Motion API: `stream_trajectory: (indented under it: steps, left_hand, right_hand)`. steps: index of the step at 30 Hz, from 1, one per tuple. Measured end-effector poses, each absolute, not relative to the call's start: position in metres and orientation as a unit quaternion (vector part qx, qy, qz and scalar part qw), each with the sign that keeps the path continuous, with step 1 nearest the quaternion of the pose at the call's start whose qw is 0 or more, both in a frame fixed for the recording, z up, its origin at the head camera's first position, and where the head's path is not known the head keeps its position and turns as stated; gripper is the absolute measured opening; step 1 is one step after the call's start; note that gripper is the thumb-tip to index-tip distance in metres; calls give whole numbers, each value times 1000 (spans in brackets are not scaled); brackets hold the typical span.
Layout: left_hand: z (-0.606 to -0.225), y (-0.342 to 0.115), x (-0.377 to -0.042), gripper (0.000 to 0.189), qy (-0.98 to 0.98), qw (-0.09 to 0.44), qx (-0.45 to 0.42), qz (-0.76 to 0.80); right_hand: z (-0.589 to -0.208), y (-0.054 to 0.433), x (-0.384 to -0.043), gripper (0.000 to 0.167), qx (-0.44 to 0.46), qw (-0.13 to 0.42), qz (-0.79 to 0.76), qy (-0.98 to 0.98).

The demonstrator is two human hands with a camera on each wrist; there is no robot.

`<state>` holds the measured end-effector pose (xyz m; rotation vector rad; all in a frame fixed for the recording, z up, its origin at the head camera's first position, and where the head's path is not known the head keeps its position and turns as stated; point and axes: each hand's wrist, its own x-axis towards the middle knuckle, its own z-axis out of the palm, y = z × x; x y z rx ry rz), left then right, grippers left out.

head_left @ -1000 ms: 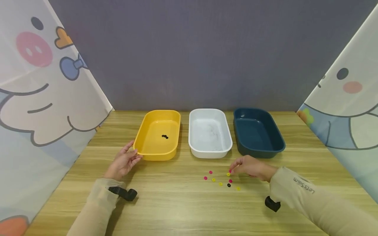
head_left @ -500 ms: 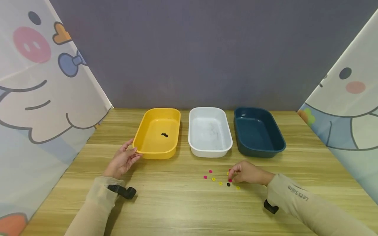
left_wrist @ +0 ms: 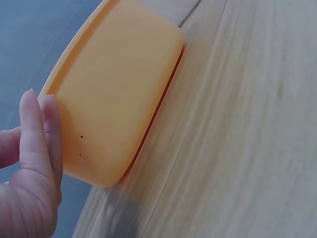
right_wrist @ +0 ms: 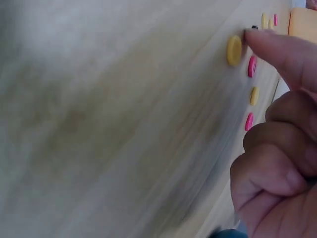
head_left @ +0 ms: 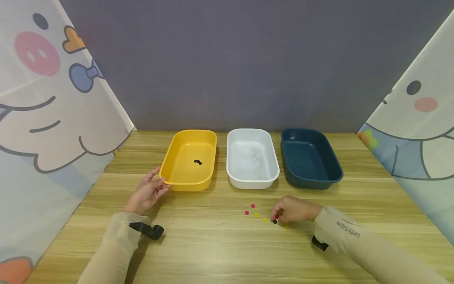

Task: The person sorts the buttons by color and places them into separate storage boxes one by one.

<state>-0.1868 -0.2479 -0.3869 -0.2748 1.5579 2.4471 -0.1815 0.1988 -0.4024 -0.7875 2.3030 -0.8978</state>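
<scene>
1. My left hand (head_left: 147,193) reaches up well to the left of the white tray (head_left: 252,184), palm turned in towards it. It grips the yellow tray (head_left: 186,187) by its near left corner, fingers laid along the outside wall at the rim. That tray sits just left of the white tray.
2. My right hand (head_left: 294,209) is in front of the white tray's near right corner, back of the hand up, forearm slanting in from the right. The lower fingers are tucked in; thumb and forefinger come down on either side of the black button (head_left: 274,221). I can't tell whether they have pinched it.
3. The black button lies on the wooden table (head_left: 213,244), in front of the white tray's right corner. Pink buttons (head_left: 253,206) and yellow buttons (head_left: 265,220) are scattered around it, all in front of the white tray, a few partly behind my hand.
4. Three black buttons (head_left: 198,161) lie together in the yellow tray, left of the white tray.
5. The dark blue tray (head_left: 311,184) stands just right of the white tray.
6. On my right beige sleeve (head_left: 376,244), in front and to the right of the white tray, dark lettering (head_left: 348,228) seems to read "LetsSlim", upside down in the head view.
</scene>
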Motion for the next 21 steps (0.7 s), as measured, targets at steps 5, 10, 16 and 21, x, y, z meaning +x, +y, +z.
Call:
stream_trajectory:
  steps: [5,10,16,21]
  left_hand:
    - [-387,-247,-187,63,545,115,-93,825]
    - [-385,-245,-190,62,548,115,-89,824]
    - [-385,-245,-189,60,535,112,-99,831]
    - [-385,-247,-188,59,535,114,-96,832]
  right_hand:
    - [-398,198,-185,17,-331,257,-259,870]
    - [-394,199,-186,14,-360,218,-185,888]
    - [-393,199,-183,9,-401,171,-128,891]
    - [-393,197,-178,8,-451,115,-66,883]
